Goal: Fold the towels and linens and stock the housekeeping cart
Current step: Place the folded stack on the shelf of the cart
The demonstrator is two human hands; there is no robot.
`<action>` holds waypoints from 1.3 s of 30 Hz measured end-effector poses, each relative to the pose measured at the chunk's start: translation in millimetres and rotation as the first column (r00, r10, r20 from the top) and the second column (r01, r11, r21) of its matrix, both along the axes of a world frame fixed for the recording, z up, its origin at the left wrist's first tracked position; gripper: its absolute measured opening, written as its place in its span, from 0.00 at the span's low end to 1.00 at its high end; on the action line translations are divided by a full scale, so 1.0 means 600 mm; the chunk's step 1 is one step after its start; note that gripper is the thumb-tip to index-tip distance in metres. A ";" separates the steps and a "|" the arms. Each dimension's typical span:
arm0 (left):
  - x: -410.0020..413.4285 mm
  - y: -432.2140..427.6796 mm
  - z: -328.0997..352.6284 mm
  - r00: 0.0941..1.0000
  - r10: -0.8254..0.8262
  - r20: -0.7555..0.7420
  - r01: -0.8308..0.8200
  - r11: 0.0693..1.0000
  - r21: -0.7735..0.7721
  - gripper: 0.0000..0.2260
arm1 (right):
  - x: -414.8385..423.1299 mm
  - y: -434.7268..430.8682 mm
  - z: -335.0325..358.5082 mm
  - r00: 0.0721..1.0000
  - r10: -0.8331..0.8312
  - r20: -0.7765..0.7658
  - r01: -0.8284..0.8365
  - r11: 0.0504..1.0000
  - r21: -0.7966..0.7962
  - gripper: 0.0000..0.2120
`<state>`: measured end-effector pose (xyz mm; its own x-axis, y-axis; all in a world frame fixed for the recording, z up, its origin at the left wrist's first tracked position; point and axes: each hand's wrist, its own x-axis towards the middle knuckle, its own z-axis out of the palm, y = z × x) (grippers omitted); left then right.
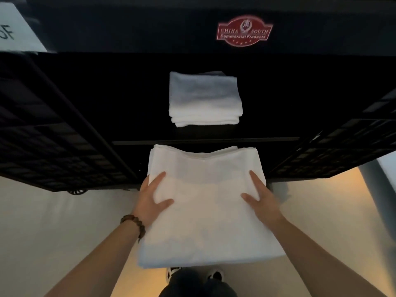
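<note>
While left hand (150,200), right hand (264,200) grip linen (205,217), lower fingers hidden

Wht linen (205,206) & towel (204,97), blk cart (128,28) w/ red logo (244,31).

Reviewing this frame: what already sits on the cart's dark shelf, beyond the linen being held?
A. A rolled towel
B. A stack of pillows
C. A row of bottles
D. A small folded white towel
D: a small folded white towel lies on the dark shelf of the cart, apart from the larger folded linen that the left hand and right hand hold by its sides.
</note>
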<state>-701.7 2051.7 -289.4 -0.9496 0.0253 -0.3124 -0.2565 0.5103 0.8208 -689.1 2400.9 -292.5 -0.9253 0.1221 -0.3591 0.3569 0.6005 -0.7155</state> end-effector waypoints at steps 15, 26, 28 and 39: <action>-0.158 0.022 -0.327 0.996 -0.036 -0.086 0.031 0.998 -0.057 0.37 | -0.155 0.010 -0.338 0.991 -0.013 -0.136 0.027 0.994 0.102 0.34; -0.327 0.038 -0.489 0.987 -0.013 -0.162 0.000 0.997 -0.081 0.36 | -0.353 0.029 -0.533 0.959 -0.010 -0.282 0.053 0.988 0.146 0.34; -0.361 0.042 -0.509 0.983 -0.014 -0.182 0.003 0.998 -0.062 0.36 | -0.394 0.036 -0.559 0.952 -0.018 -0.307 0.061 0.989 0.133 0.34; -0.444 0.032 -0.631 0.990 0.051 -0.129 -0.053 0.999 -0.012 0.34 | -0.490 0.048 -0.687 0.942 -0.079 -0.326 0.129 0.983 0.134 0.28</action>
